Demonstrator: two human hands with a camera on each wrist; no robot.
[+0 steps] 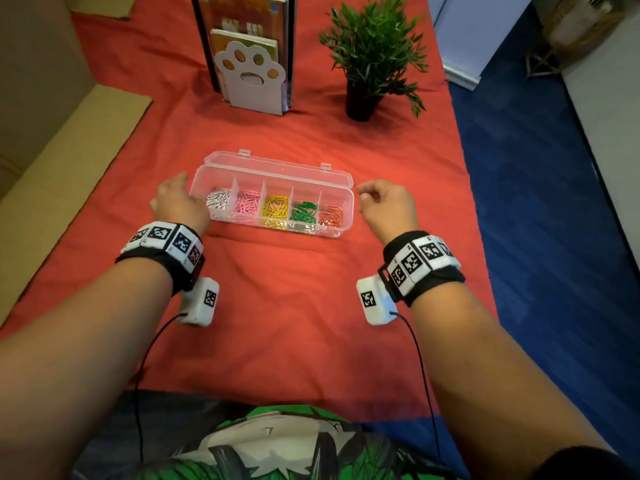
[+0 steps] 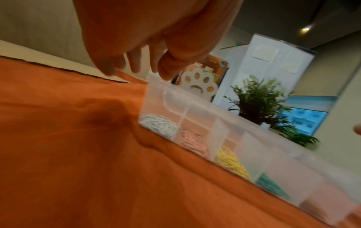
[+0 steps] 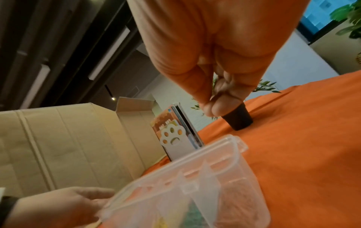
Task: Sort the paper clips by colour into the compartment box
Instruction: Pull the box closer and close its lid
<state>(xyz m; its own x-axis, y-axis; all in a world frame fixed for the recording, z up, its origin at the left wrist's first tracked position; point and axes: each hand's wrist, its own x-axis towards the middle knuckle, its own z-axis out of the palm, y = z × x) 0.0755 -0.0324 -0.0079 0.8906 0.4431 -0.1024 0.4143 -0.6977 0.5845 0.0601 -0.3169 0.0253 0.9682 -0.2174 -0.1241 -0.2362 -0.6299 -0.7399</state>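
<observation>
A clear compartment box lies on the red cloth with its lid tipped back. Its five compartments hold white clips, pink clips, yellow clips, green clips and orange clips. My left hand hovers at the box's left end with relaxed fingers hanging near the corner of the box, holding nothing. My right hand hangs just off the right end. In the right wrist view its fingers curl in against the thumb above the box, and no clip shows between them.
A white paw-shaped bookend with books stands behind the box. A potted plant is at the back right. Cardboard lines the left side. The cloth ends at the right over a blue floor.
</observation>
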